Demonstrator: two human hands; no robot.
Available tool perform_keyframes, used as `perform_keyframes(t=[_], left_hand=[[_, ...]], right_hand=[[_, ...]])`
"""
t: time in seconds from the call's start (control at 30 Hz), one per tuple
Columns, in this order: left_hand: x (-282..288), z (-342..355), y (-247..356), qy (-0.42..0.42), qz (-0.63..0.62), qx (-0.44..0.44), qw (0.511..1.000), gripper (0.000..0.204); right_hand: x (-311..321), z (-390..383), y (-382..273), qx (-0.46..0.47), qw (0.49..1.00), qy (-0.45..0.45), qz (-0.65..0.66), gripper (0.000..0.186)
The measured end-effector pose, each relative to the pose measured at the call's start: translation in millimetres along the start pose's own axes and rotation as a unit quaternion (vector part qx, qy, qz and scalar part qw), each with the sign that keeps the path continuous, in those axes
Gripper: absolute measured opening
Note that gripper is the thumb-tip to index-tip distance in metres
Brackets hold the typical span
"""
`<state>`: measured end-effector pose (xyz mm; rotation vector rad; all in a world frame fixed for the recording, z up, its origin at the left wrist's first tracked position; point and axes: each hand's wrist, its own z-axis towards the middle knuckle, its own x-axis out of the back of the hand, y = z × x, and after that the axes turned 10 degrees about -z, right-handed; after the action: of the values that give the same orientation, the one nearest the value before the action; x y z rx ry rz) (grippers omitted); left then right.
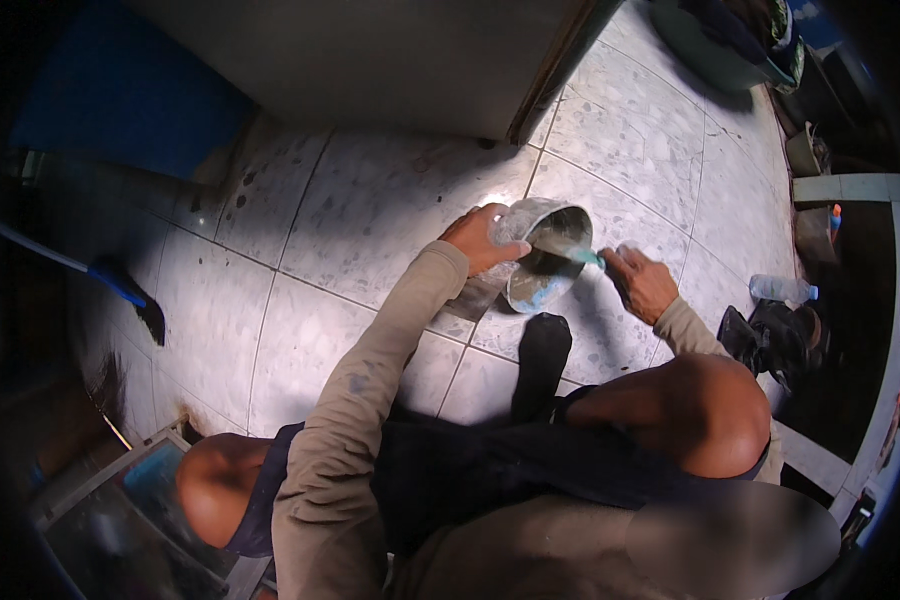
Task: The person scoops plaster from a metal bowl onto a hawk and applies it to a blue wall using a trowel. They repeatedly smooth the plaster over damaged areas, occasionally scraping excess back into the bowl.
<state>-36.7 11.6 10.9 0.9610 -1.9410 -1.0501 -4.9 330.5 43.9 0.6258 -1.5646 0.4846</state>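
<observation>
One broom point(130, 285) sits at my ten o'clock. My left hand point(482, 240) grips the side of a bucket point(533, 213), tilted at twelve o'clock, mouth turned toward four. My right hand point(642, 282), at one, is closed around a tool point(584, 256), its blade at that mouth. A bottle point(783, 290) lies at two.

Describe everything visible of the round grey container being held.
The round grey container, its hard-looking walls stained, tilts with its open mouth to the right over pale floor tiles. Inside it looks grey-brown, with a blue patch near the lower rim. The bare left grip holds its side, thumb at the rim. A green-handled tool reaches inside; contact is unclear.
</observation>
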Motion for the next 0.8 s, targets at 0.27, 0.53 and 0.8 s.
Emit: perform_keyframes(t=[0.27, 0.53, 0.8], left_hand=[[-3.0, 20.3, 3.1, 0.045, -0.033, -0.018, 0.998, 0.08], [-17.8, -2.3, -32.1, 0.088, -0.139, -0.03, 0.986, 0.078], [-38.8, -37.8, -21.0, 0.096, -0.122, -0.032, 0.987, 0.081]], right_hand=[[-28.6, 18.4, 21.5, -0.023, 0.991, 0.003, -0.134, 0.049], [-64.6, -2.0, -18.0, -0.082, 0.992, -0.086, 0.031, 0.051], [-58.0, -22.0, -83.8, -0.148, 0.965, -0.089, 0.198, 0.024]])
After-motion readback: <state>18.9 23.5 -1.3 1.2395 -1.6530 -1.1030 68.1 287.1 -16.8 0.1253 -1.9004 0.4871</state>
